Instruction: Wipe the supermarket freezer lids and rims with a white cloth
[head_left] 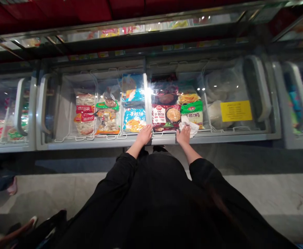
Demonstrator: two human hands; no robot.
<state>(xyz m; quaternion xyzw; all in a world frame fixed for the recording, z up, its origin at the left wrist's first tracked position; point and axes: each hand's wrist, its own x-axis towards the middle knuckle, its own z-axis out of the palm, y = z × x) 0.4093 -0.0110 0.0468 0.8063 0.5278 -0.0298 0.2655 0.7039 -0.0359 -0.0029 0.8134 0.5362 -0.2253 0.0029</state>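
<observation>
I stand in front of a chest freezer (109, 142) with sliding glass lids. My left hand (144, 135) lies flat with fingers stretched out on the glass at the front edge, near the lid's middle frame (147, 100). My right hand (183, 135) is closed on a crumpled white cloth (191, 126) pressed against the glass over a red food packet (165, 117). Below the glass lie a blue packet (134, 119) and a green packet (193, 110).
More frozen packets (85, 111) fill wire baskets on the left. A yellow notice (235, 111) is stuck on the right lid. Grey handles (42, 103) mark the lid ends. Neighbouring freezers stand left (8, 114) and right (300, 103). Someone's shoes (12, 186) show at lower left.
</observation>
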